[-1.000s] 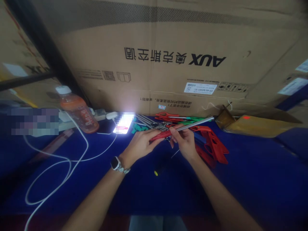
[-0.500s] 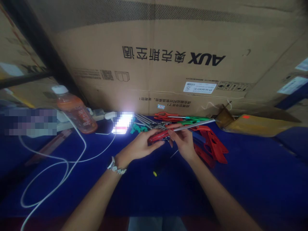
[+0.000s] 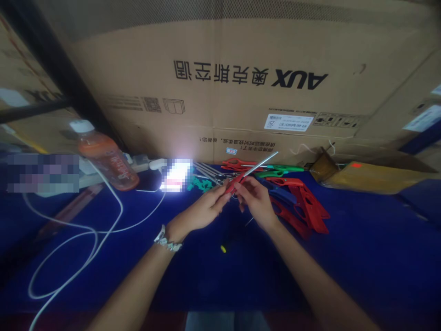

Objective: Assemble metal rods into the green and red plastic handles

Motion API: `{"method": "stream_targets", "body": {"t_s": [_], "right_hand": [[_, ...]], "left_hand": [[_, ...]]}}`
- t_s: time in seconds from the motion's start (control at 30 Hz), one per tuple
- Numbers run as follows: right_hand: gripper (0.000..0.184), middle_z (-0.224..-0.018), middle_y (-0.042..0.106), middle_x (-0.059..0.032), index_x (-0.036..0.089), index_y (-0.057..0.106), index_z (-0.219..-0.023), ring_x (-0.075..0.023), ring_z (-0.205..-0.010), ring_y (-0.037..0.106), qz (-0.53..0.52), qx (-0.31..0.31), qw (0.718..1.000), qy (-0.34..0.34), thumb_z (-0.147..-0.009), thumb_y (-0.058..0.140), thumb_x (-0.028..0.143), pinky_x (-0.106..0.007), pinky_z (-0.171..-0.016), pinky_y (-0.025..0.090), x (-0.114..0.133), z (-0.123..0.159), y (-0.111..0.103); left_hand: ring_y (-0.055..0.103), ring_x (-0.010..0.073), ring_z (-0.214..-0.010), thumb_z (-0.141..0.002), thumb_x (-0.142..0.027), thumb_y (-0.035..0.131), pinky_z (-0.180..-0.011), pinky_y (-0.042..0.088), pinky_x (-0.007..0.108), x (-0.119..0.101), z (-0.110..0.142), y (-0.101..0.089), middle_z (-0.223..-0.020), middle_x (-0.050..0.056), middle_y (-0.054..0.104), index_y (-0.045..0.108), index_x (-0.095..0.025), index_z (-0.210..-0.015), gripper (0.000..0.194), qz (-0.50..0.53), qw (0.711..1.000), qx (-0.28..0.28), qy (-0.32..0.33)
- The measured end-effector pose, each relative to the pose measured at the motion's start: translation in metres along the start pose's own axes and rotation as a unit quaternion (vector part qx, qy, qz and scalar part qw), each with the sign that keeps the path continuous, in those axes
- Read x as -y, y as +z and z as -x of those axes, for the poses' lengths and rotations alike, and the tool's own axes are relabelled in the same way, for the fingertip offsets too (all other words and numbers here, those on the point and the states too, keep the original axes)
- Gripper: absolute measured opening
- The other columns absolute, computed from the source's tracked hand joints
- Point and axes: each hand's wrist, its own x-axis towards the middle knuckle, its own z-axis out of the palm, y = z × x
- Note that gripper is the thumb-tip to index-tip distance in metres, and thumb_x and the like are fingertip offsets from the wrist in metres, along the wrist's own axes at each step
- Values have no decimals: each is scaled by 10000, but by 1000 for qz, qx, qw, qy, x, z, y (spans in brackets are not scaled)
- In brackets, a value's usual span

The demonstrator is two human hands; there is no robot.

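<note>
Between my hands is a red stick lighter (image 3: 234, 184), its slim metal tube (image 3: 262, 163) angled up to the right. My left hand (image 3: 210, 204) is closed round the handle end, hiding much of it. Close to the base of the tube, the fingers of my right hand (image 3: 257, 200) pinch the red body. Just beyond lie loose metal rods (image 3: 208, 171), small green plastic pieces (image 3: 200, 184) and a green handle piece (image 3: 277, 171). Right of my right hand are red plastic shells (image 3: 310, 207) and a blue shell (image 3: 282, 191).
A small yellow piece (image 3: 223, 248) lies on the blue tabletop (image 3: 213, 285). On the left stand a drink bottle (image 3: 106, 156), a glowing phone (image 3: 177, 174) and a looped white cable (image 3: 65, 234). A large carton (image 3: 220, 41) walls the back; a yellow packet (image 3: 375, 179) lies right.
The lighter has turned so its tube points more steeply up and away. My left hand covers more of the handle, and my right hand has shifted slightly left.
</note>
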Motion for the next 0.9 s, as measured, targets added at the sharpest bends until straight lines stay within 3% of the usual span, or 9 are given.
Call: {"method": "stream_targets", "body": {"t_s": [0.1,0.23,0.4,0.53,0.73,0.9], "right_hand": [[400,-712,594,36,192,625,-957,-90,-521,509,-1,18,1000,9,-726,810,461,-189,-336,471,2,0,-2],[407,-702,594,47,202,608,-964,-96,-534,545,0,17,1000,11,-717,813,453,-183,-342,491,3,0,-3],[372,-681,587,49,205,598,-957,-116,-582,598,6,22,1000,-7,-738,796,432,-189,-372,536,2,1,-2],[422,-789,621,28,207,589,-1008,-113,-607,625,24,32,999,-5,-719,812,418,-210,-417,575,4,2,-2],[478,-873,629,13,205,568,-1034,-115,-619,644,36,34,999,18,-687,837,395,-237,-444,600,7,5,-1],[502,-878,628,21,214,552,-1054,-119,-632,657,23,31,999,32,-686,840,396,-267,-488,627,6,5,-1]], "left_hand": [[608,134,-627,-1028,-444,356,-631,532,290,-2,0,-2,-799,21,648,463,-172,-1443,507,50,997,42,-49],[599,136,-610,-1027,-468,356,-608,505,275,-7,1,-1,-707,1,614,507,-142,-1382,505,65,995,43,-60],[592,136,-624,-1032,-460,343,-589,498,263,-7,2,2,-733,10,620,506,-160,-1379,487,80,995,40,-48],[598,140,-688,-1030,-408,367,-652,528,278,-5,1,2,-849,36,650,485,-184,-1416,461,84,996,32,-21],[605,156,-722,-1026,-366,356,-715,545,309,-6,0,1,-839,48,656,462,-147,-1452,491,56,998,34,-11],[656,171,-863,-1031,-365,348,-849,559,349,-8,0,0,-1020,85,698,460,-184,-1466,485,39,999,19,7]]}}
